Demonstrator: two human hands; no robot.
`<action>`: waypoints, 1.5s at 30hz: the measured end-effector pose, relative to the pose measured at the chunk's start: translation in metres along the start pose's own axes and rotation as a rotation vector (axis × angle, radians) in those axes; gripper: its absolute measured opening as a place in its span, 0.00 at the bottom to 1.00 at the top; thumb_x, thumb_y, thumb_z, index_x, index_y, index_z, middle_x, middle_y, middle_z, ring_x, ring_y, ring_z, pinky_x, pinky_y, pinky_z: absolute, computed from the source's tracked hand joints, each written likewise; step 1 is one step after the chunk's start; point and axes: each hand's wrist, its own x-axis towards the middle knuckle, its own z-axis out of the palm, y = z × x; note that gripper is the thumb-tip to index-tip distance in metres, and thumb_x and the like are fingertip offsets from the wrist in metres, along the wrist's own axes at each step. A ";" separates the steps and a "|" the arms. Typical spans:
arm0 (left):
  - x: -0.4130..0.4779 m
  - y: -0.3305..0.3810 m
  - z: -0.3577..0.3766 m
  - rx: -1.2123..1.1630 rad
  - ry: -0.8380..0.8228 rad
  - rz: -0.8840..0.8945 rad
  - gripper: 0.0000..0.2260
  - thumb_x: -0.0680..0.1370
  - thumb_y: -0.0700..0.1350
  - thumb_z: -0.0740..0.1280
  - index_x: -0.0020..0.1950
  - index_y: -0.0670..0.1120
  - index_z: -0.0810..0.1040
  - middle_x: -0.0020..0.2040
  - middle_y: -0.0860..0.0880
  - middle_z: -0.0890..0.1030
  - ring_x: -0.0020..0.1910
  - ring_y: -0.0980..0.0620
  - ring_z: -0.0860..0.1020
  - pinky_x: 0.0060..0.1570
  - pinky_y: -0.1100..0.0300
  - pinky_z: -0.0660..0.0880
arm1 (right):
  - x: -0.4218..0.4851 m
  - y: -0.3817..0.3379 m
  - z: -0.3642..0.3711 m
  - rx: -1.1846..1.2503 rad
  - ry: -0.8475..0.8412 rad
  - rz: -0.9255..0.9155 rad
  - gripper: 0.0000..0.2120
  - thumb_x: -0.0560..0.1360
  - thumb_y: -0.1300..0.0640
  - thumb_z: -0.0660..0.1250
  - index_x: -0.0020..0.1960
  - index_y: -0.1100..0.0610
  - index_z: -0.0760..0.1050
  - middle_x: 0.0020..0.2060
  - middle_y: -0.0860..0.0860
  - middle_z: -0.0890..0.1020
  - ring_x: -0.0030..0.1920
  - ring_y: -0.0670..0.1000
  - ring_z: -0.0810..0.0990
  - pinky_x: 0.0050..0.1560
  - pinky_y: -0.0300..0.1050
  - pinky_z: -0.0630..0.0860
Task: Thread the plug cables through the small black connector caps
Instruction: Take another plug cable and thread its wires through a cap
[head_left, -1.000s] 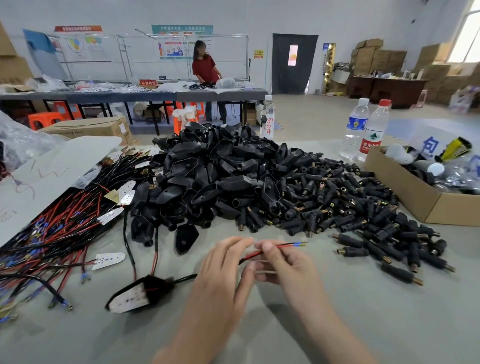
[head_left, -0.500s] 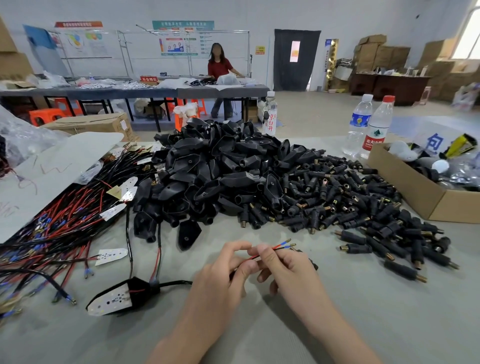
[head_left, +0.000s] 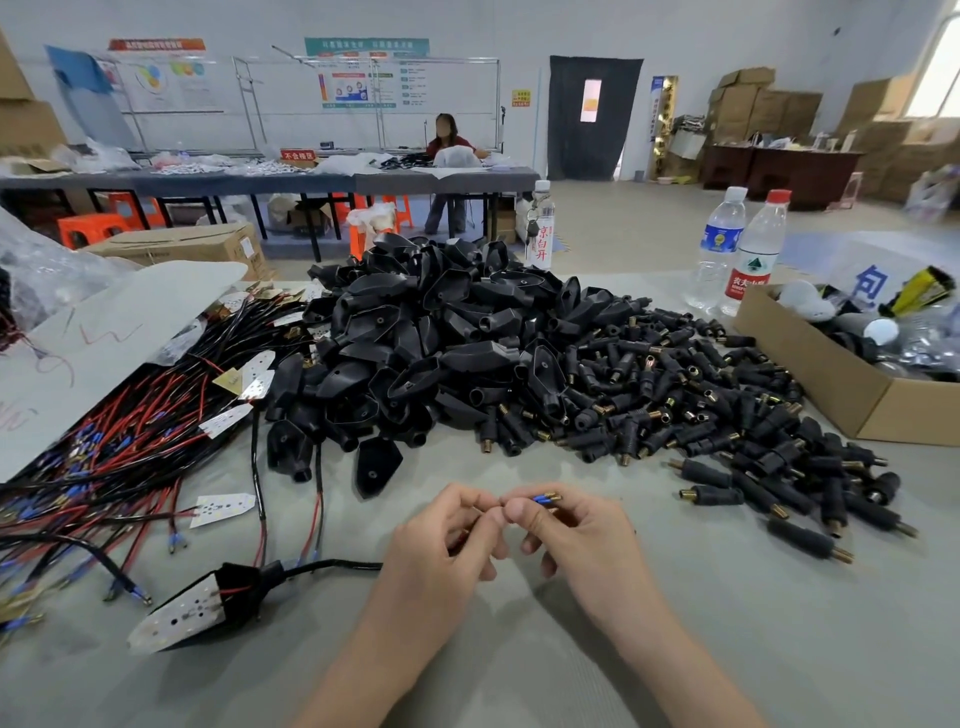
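Head: right hand (head_left: 577, 536) pinches cable (head_left: 543, 499) (blue-tipped).

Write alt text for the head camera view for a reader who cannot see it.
The left hand and right hand meet above a grey table, both pinching the blue-tipped end of a black cable that trails left to a black plug. Behind them lie a heap of black housings and brass-tipped connector caps, with red and black wires at left.

A black cable (head_left: 332, 565) ran along the counter (head_left: 701, 649) from its plug (head_left: 208, 608), blue-tipped ends (head_left: 544, 498) lifted. Black, brass-tipped caps (head_left: 701, 410) lay heaped beyond, to the right.
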 end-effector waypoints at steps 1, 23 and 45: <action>0.001 0.001 0.000 -0.030 -0.013 -0.028 0.03 0.81 0.43 0.67 0.48 0.48 0.79 0.35 0.49 0.83 0.32 0.53 0.79 0.36 0.62 0.76 | 0.000 0.001 -0.001 -0.028 0.001 -0.015 0.03 0.73 0.50 0.74 0.44 0.42 0.85 0.34 0.45 0.83 0.34 0.41 0.79 0.32 0.35 0.73; -0.001 0.001 0.001 -0.095 -0.001 -0.149 0.07 0.83 0.48 0.61 0.44 0.53 0.73 0.28 0.51 0.76 0.26 0.53 0.70 0.28 0.65 0.69 | -0.003 0.009 -0.040 -0.988 0.173 0.039 0.10 0.81 0.46 0.62 0.60 0.47 0.75 0.50 0.44 0.74 0.55 0.49 0.72 0.54 0.41 0.70; -0.004 0.002 0.003 0.040 0.080 0.003 0.08 0.81 0.46 0.67 0.41 0.52 0.74 0.25 0.54 0.65 0.26 0.55 0.59 0.26 0.65 0.56 | 0.001 -0.016 -0.017 0.858 0.070 0.309 0.21 0.79 0.57 0.67 0.63 0.72 0.72 0.55 0.63 0.84 0.47 0.56 0.86 0.44 0.43 0.83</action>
